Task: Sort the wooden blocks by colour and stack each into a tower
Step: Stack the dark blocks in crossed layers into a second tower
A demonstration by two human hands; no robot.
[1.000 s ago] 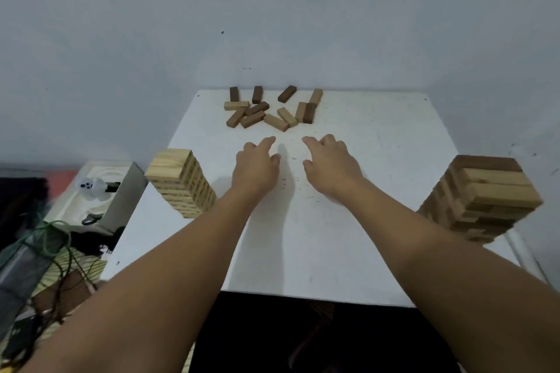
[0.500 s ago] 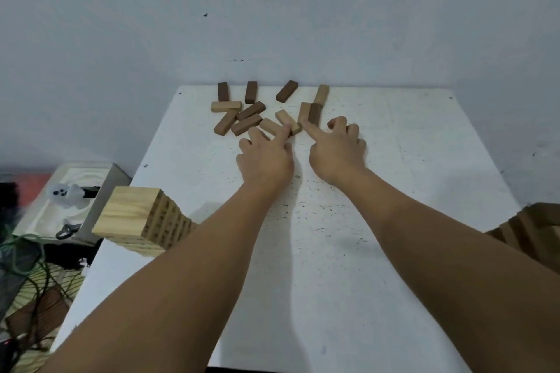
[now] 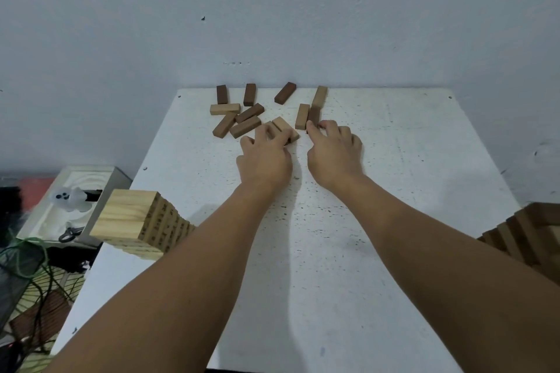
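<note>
table point(image 3: 394, 221): white, scuffed; carries everything.
pale tower point(image 3: 136, 221): near left edge.
dark tower point(image 3: 524, 236): near right edge.
blocks point(image 3: 245, 127): loose at the far edge, pale and dark mixed; probably light, stiff, smooth; best pinched across the long sides.
left hand point(image 3: 265, 156): fingers curl on a pale block point(image 3: 285, 129).
right hand point(image 3: 335, 150): fingertips pinch a dark block point(image 3: 314, 115).

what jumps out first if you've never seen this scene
Two bare hands, left hand and right hand, reach into a scatter of loose blocks at the far edge of the white table. A pale tower stands at the table's left edge, a darker tower at its right.
</note>
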